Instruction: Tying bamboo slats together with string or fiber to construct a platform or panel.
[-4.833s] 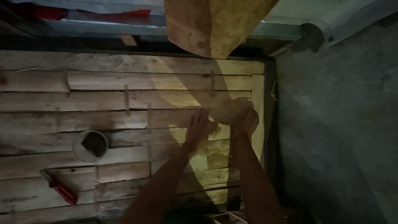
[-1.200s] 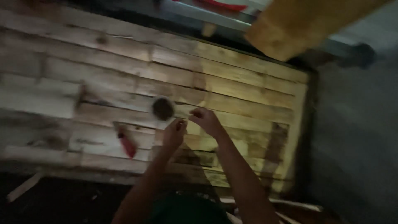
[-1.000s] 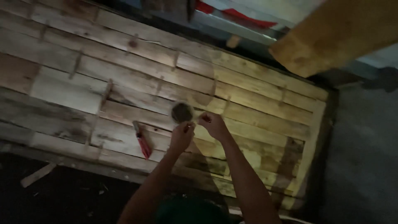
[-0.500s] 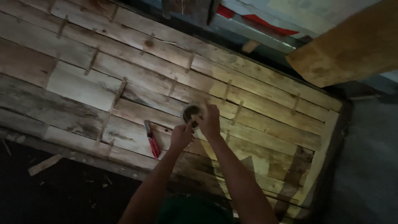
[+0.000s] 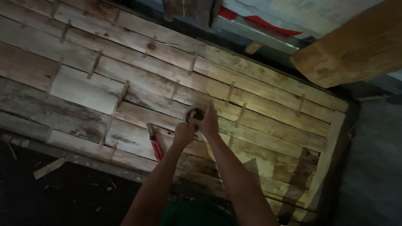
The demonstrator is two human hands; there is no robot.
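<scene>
Hands: right hand (image 5: 208,122) over round container (image 5: 193,114) | left hand (image 5: 183,134) just below

We see a big panel of wooden planks (image 5: 125,83) lying flat, with the boards running side by side. Small wooden strips (image 5: 122,94) sit across the gaps between the boards (some are tilted a bit). A small round container (image 5: 193,114) rests on the planks near the middle. Just beside it, to the left, lies a red-handled tool (image 5: 155,144). The right part of the planks is lit brighter than the left.
</scene>
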